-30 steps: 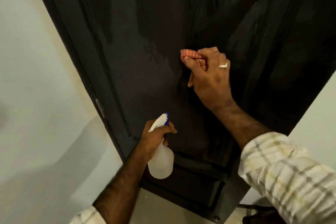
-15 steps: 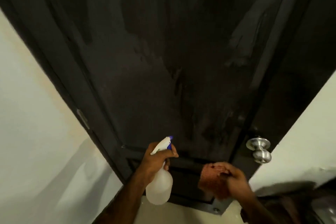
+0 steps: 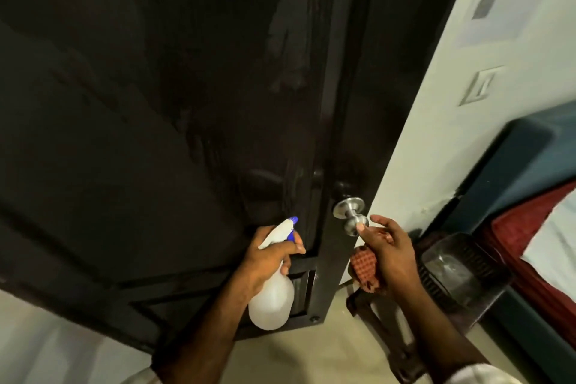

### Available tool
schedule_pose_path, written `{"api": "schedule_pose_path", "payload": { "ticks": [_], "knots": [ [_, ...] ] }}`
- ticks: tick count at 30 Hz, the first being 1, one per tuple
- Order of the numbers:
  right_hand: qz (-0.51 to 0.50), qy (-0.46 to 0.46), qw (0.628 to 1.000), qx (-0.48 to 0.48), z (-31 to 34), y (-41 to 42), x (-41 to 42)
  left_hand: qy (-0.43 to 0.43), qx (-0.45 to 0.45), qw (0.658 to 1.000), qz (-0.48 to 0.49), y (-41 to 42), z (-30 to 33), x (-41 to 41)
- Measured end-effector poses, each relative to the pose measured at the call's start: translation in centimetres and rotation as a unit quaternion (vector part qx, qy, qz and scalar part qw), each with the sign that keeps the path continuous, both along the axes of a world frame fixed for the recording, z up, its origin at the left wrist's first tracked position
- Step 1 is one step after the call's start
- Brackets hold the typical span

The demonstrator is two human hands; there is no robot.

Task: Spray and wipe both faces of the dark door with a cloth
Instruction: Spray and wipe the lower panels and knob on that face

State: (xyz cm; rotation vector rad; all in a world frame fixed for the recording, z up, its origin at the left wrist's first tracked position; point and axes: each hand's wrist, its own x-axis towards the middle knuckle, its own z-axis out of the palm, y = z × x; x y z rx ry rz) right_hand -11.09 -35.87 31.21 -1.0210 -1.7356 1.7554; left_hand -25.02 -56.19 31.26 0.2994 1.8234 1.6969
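i see the dark door [image 3: 162,121] filling the view, streaked wet, its edge toward me. my left hand [image 3: 268,254] is curled round the neck of the spray bottle [image 3: 271,296], held low before the door face. my right hand [image 3: 388,254] holds the orange cloth [image 3: 364,268] bunched against its palm, thumb and forefinger reaching to the steel knob [image 3: 350,215], fingertip touching it.

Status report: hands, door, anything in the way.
Left hand grips spray bottle. Right hand holds cloth, fingertips at knob. Door face streaked. Nothing blocking.
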Motion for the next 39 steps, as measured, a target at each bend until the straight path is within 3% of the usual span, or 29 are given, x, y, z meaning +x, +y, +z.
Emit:
{"api": "schedule_pose_path", "payload": {
  "ticks": [2, 5, 12, 16, 19, 21, 24, 27, 29, 31, 33, 37, 39],
  "knots": [
    [0.028, -0.072, 0.995, 0.07, 0.1, 0.3, -0.8, -0.002, -0.002, 1.0, 0.009, 0.8, 0.1, 0.3],
    [0.046, -0.118, 0.99, 0.064, 0.1, 0.8, -2.1, 0.004, -0.004, 1.0, -0.004, 2.1, 0.2, 0.8],
    [0.042, -0.116, 0.991, 0.046, -1.3, 1.3, -2.6, 0.019, -0.032, 0.999, 0.03, 3.0, -0.3, 2.9],
    [-0.009, -0.063, 0.998, 0.028, -2.7, -1.9, -0.6, -0.034, -0.005, 0.99, 0.134, 0.9, -0.9, 3.9],
    [0.144, -0.013, 0.976, 0.164, -1.4, -5.4, -0.7, -0.077, 0.025, 0.965, 0.251, -2.2, -0.1, 4.3],
    [0.245, 0.05, 0.922, 0.295, 2.3, -7.4, -4.1, -0.064, 0.045, 0.95, 0.303, -4.8, 1.3, 4.1],
    [0.338, 0.188, 0.757, 0.526, 10.7, -9.4, -10.3, -0.035, 0.032, 0.944, 0.326, -8.9, 2.3, 3.8],
    [0.208, 0.329, 0.618, 0.683, 19.2, -11.6, -16.4, -0.023, 0.02, 0.932, 0.36, -13.1, 2.8, 2.9],
    [0.06, 0.378, 0.564, 0.732, 22.4, -13.5, -19.4, -0.016, 0.033, 0.925, 0.377, -15.3, 3.1, 2.5],
    [0.015, 0.394, 0.561, 0.728, 21.3, -15.0, -21.8, -0.014, 0.036, 0.92, 0.389, -17.1, 3.0, 1.9],
    [0.095, 0.386, 0.544, 0.739, 15.9, -15.6, -22.9, -0.015, 0.025, 0.924, 0.382, -18.4, 2.8, 0.9],
    [0.29, 0.268, 0.37, 0.841, 2.4, -14.5, -21.6, 0.01, 0.035, 0.939, 0.343, -19.6, 3.5, -2.0],
    [0.311, 0.208, 0.304, 0.876, 1.9, -15.2, -21.9, 0.02, 0.041, 0.941, 0.336, -20.5, 4.4, -3.3]
  ]
}}
